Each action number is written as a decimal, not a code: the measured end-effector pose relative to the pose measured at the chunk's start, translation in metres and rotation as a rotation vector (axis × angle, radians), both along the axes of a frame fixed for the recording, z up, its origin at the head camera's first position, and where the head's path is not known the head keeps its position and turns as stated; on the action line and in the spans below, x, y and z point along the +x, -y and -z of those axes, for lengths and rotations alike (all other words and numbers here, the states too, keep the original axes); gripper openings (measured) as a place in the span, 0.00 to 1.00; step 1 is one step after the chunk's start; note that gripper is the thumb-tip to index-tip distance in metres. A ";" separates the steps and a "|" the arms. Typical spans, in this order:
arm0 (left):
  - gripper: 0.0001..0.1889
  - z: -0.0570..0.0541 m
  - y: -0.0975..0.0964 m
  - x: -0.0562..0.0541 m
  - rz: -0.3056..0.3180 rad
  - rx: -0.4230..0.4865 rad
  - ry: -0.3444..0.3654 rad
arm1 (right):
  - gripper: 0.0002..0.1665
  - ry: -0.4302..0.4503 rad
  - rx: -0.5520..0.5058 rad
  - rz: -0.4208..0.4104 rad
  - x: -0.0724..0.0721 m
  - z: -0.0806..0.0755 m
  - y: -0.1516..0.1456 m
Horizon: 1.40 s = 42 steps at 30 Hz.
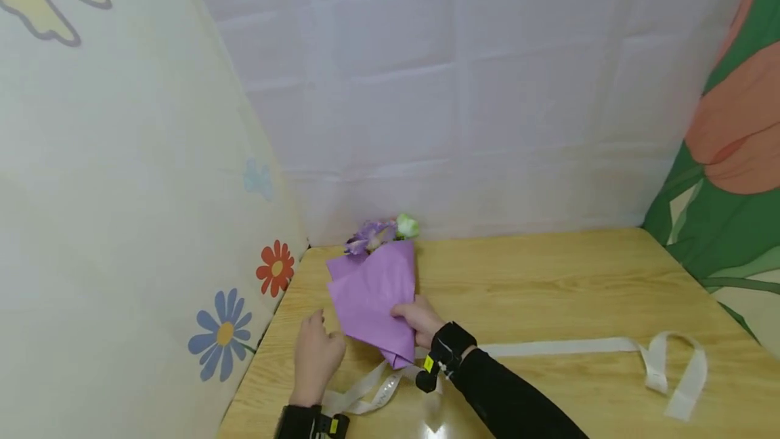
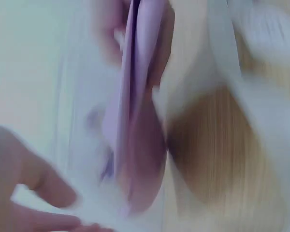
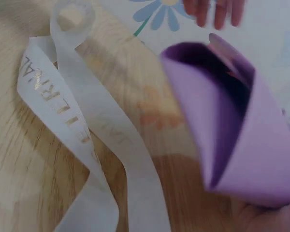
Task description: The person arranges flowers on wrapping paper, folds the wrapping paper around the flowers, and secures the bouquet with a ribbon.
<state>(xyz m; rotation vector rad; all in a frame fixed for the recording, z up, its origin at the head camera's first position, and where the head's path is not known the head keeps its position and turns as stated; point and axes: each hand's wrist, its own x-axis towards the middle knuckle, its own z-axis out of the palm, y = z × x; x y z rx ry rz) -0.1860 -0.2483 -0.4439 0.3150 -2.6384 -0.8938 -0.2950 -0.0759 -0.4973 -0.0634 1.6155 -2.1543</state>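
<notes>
My right hand (image 1: 422,320) grips a small bouquet by its purple wrapping paper (image 1: 379,293), thumb across the front near the lower end. Out of the top of the paper show a purple flower (image 1: 369,236) and a pale green-white one (image 1: 407,225). Left of the bouquet, apart from it, my left hand (image 1: 318,354) is raised with loosely bent fingers and holds nothing. The right wrist view looks into the folded lower end of the paper (image 3: 266,150); the stems cannot be made out. Motion blurs the left wrist view.
A long white ribbon (image 1: 560,347) with gold lettering trails over the wooden table (image 1: 518,290), looped beneath the bouquet and curled at the right. A flower-printed cloth (image 1: 152,188) borders the left side, a white sheet (image 1: 457,87) the back, a green print (image 1: 731,236) the right.
</notes>
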 end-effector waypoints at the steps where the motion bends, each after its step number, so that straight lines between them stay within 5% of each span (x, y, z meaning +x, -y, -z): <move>1: 0.27 0.000 -0.010 -0.006 -0.011 -0.008 -0.106 | 0.29 0.015 -0.019 -0.001 -0.001 -0.002 -0.007; 3: 0.22 0.002 -0.032 -0.018 0.015 -0.026 -0.254 | 0.31 0.029 -0.050 0.001 -0.002 -0.004 -0.020; 5: 0.19 0.003 -0.053 -0.029 0.047 -0.041 -0.304 | 0.32 0.039 -0.090 0.004 -0.003 -0.006 -0.034; 8: 0.26 0.002 -0.082 -0.042 0.086 0.025 -0.194 | 0.31 0.033 -0.137 0.019 -0.005 -0.007 -0.052; 12: 0.42 0.003 -0.110 -0.058 0.125 0.236 0.012 | 0.30 0.023 -0.198 0.042 -0.005 -0.005 -0.072; 18: 0.50 0.018 -0.127 -0.080 0.170 0.503 0.067 | 0.32 -0.026 -0.286 0.048 -0.002 -0.006 -0.091; 20: 0.48 0.022 -0.129 -0.084 0.250 0.618 0.058 | 0.30 -0.050 -0.294 0.039 -0.001 -0.009 -0.096; 25: 0.43 0.028 -0.133 -0.089 0.482 0.927 0.172 | 0.26 -0.087 -0.248 -0.032 0.002 -0.016 -0.110; 28: 0.41 0.029 -0.133 -0.089 0.555 1.092 0.250 | 0.25 -0.099 -0.213 -0.085 0.004 -0.019 -0.117; 33: 0.38 0.024 -0.134 -0.093 0.550 1.196 0.232 | 0.25 -0.108 -0.177 -0.082 0.008 -0.020 -0.125; 37: 0.37 0.019 -0.141 -0.095 0.521 1.187 0.213 | 0.21 -0.105 -0.119 -0.055 0.010 -0.018 -0.129; 42: 0.45 0.024 -0.153 -0.090 0.492 1.166 0.282 | 0.18 -0.102 -0.068 -0.039 0.012 -0.011 -0.138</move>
